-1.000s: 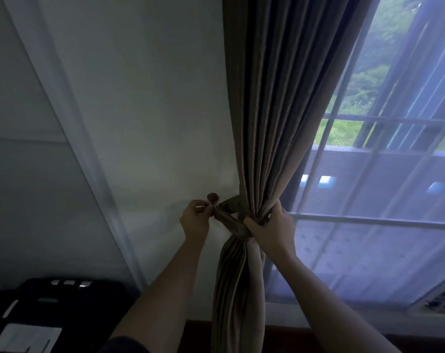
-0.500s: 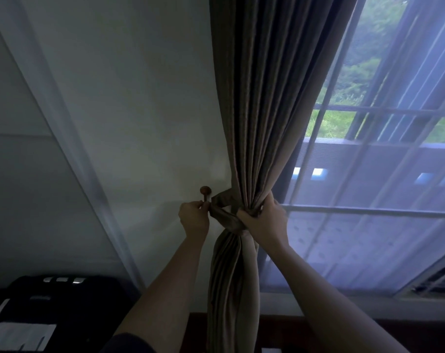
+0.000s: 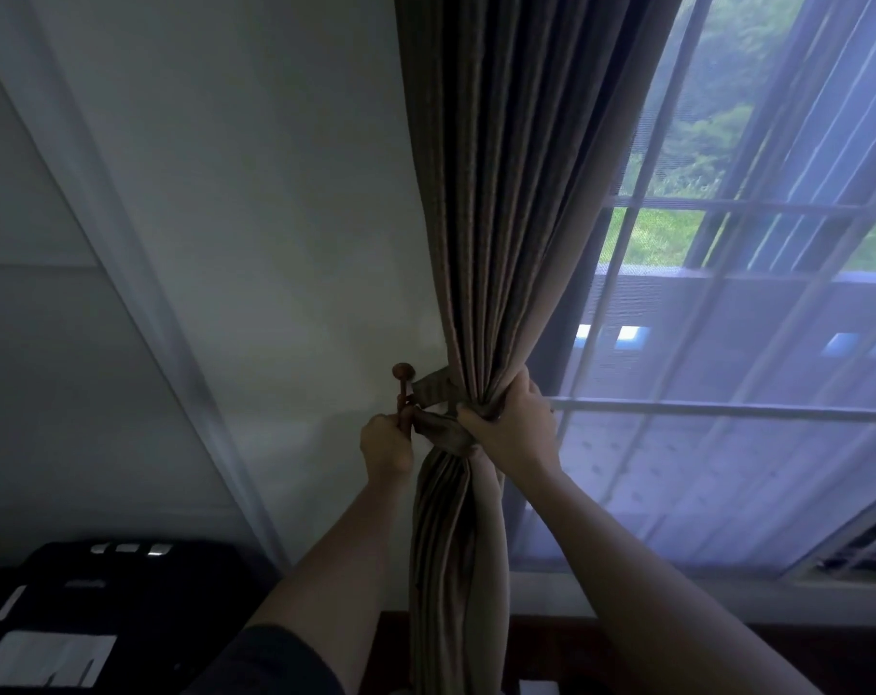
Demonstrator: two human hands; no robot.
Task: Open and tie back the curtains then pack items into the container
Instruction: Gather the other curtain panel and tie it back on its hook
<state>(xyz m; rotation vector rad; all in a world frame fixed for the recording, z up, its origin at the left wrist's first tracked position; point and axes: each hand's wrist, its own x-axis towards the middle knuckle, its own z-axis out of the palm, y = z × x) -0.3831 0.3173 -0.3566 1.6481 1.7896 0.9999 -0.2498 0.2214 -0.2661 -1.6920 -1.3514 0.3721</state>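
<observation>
A brown-grey curtain (image 3: 506, 193) hangs gathered at the left side of the window. A fabric tieback band (image 3: 438, 393) wraps around it at waist height and reaches left to a brown wall hook with a round knob (image 3: 403, 373). My left hand (image 3: 386, 446) is closed on the end of the band right under the hook. My right hand (image 3: 513, 426) grips the bunched curtain and band from the right side. Below the band the curtain falls in tight folds.
A sheer white curtain (image 3: 751, 393) covers the window with its bars and the greenery outside. A black case with white labels (image 3: 100, 619) lies at the lower left. A white trim strip (image 3: 140, 303) runs diagonally down the wall. A vent grille (image 3: 862, 549) sits at the lower right.
My left hand has slid down from beside the hook's knob to just under it, so the hook stands clear above. My right hand keeps its grip on the curtain.
</observation>
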